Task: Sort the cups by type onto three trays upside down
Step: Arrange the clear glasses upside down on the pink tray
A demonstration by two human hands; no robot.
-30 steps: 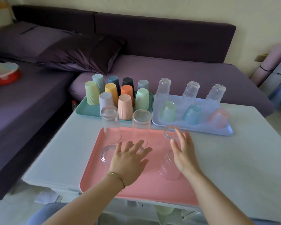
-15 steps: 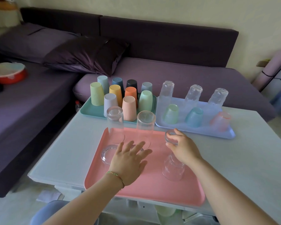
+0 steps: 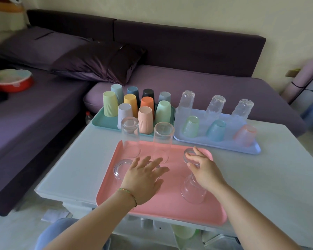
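Right hand (image 3: 205,171) now lower, gripping clear glass (image 3: 193,191); left hand (image 3: 143,175) open, unmoved.

On the pink tray (image 3: 170,204), the near middle lies bare, while clear glasses (image 3: 163,139) crowd its far edge and both sides.

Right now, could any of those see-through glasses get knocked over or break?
Maybe. The right hand pinches the top of a tall clear glass on the pink tray; tilting it could topple it. The left hand is spread over a short glass near two tall ones and might bump them.
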